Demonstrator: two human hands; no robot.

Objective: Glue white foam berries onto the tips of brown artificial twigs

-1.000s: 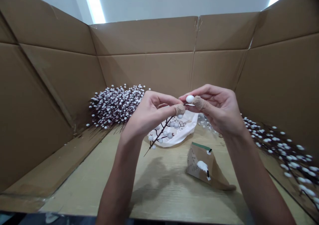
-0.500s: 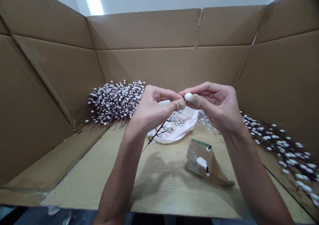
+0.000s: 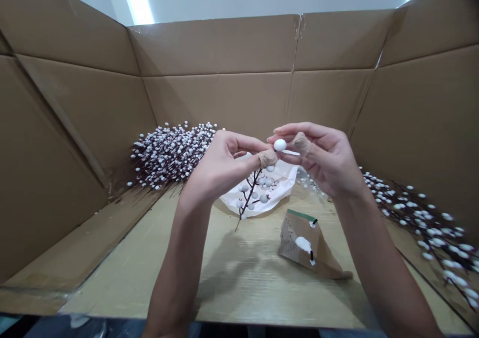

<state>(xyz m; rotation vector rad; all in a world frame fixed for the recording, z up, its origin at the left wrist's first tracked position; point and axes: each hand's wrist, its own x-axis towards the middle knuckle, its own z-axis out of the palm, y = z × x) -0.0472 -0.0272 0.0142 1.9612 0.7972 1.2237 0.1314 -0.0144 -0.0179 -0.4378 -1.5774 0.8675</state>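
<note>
My left hand (image 3: pixel 234 161) pinches a thin brown artificial berry branch (image 3: pixel 250 198) between its wrapped thumb and fingers. The stem hangs below the pinch with several white berries on it. One white berry (image 3: pixel 280 145) sits just past my left fingertips, at the top of the branch. My right hand (image 3: pixel 318 153) is close to the right of that berry, its thumb lifted off and fingers spread; whether a fingertip still touches the berry from behind, I cannot tell. Both thumbs have tan tape around them.
A white plastic bag (image 3: pixel 284 188) with loose white berries lies behind my hands. A folded cardboard piece (image 3: pixel 318 258) with white smears stands in front. Bundles of berry branches lie at left (image 3: pixel 175 153) and right (image 3: pixel 422 218). Cardboard walls (image 3: pixel 217 98) surround the table.
My right thumb has come away from the white berry and its fingers have spread. The hanging branch has swung right, to a steeper angle, still in my left hand.
</note>
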